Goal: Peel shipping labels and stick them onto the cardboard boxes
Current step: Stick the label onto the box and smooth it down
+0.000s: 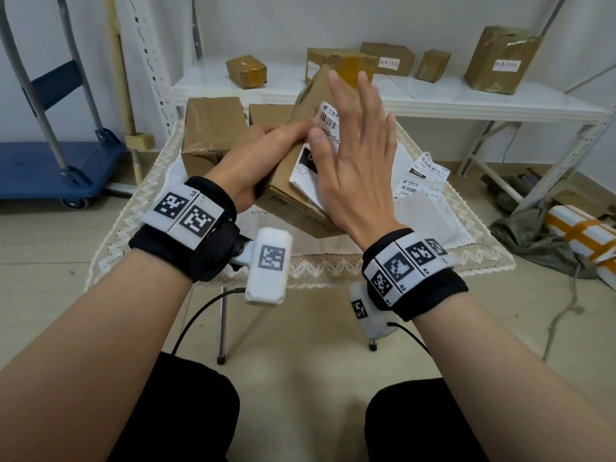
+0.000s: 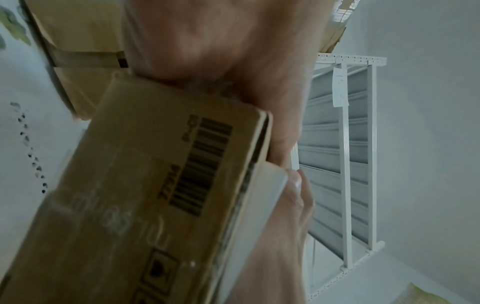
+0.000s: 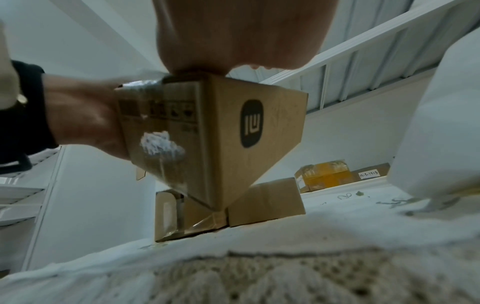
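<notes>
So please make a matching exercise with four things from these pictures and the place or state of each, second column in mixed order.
1. left hand
2. right hand
3. shipping label
4. blue cart

a. on the floor at the left
b. fingers spread flat
c. grips the tilted cardboard box
d. on the box's top face

Pairs: 1-c, 2-b, 3-d, 4-a

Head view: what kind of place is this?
Likely a small parcel packing or mail room: taped boxes with labels on a white shelf, loose shipping labels on a cloth-covered table, and a blue cart.
</notes>
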Available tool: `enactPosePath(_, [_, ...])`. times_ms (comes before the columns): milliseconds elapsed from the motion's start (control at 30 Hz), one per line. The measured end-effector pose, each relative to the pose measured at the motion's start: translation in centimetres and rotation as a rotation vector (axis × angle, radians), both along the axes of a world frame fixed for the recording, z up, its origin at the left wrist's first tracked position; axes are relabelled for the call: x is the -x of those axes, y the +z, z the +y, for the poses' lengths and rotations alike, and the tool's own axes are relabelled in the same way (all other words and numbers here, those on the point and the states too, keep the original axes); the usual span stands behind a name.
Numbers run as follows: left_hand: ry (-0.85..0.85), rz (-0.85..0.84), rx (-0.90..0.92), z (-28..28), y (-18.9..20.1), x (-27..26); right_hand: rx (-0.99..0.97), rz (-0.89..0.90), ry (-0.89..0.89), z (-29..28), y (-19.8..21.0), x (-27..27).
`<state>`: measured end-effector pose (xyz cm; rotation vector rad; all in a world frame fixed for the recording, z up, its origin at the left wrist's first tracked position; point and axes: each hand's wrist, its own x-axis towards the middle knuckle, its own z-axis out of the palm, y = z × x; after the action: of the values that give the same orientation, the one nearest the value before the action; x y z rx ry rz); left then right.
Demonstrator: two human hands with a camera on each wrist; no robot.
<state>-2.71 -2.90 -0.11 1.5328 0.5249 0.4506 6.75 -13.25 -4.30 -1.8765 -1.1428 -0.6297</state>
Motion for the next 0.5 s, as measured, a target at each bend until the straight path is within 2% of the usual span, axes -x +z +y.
enactPosePath(333, [0.031, -0.109, 0.134, 0.7, -0.5, -0.3, 0.000, 0.010, 0.048, -0.1, 0.0, 0.4])
enactPosePath(500, [0.073, -0.041, 0.063, 1.4, -1.2, -0.9, -0.173, 0.096, 0.004, -0.5, 1.1, -0.8])
